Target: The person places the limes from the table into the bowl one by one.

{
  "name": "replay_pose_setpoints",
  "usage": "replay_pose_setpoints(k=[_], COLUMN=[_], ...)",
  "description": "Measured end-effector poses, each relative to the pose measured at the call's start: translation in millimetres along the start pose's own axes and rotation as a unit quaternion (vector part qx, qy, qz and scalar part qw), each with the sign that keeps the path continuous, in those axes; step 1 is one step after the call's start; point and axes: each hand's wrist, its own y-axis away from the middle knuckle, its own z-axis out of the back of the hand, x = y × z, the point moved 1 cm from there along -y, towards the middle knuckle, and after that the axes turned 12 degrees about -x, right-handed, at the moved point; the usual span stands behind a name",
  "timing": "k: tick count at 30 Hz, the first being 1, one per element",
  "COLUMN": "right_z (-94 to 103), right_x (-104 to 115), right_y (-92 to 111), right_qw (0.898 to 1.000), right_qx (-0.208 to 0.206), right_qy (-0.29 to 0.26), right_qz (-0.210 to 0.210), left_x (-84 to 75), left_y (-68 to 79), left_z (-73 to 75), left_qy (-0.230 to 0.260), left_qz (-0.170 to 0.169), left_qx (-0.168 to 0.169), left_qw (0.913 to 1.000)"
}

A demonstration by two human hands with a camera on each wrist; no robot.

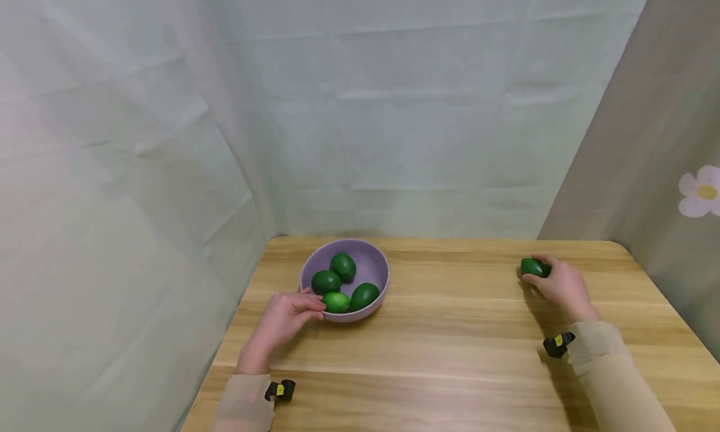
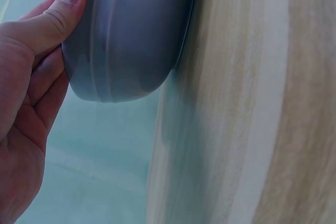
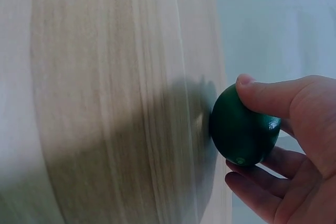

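A round purple bowl [image 1: 368, 269] stands at the left of the table. Inside lie three dark green avocados [image 1: 364, 296] and one brighter green lime [image 1: 336, 302]. My left hand [image 1: 289, 316] grips the bowl's near left rim. In the left wrist view its thumb presses the outer wall of the bowl [image 2: 131, 35], and the other fingers are partly hidden. Far to the right, my right hand [image 1: 562, 288] holds another dark green avocado [image 3: 244, 129] between thumb and fingers. That avocado is at the table surface; whether it touches the wood, I cannot tell.
The wooden table [image 1: 450, 344] has rounded far corners. Pale cloth [image 1: 422, 138] hangs behind it and along the left side. A greyer cloth with a white flower [image 1: 699, 191] hangs on the right. Each wrist carries a small black camera [image 1: 279, 391].
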Motion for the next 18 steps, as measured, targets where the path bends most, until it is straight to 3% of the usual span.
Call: replay_pose_setpoints(k=[18], right_z=[5.3], right_x=[-4.4], right_y=[0.9], right_qw=[1.0], right_qx=[0.028], right_qy=[-0.003], right_qz=[0.0], left_x=[1.8], left_y=[0.0], left_z=[-1.6], left_qy=[0.005], left_qz=[-0.017], left_qx=[-0.002], left_qw=[0.9998])
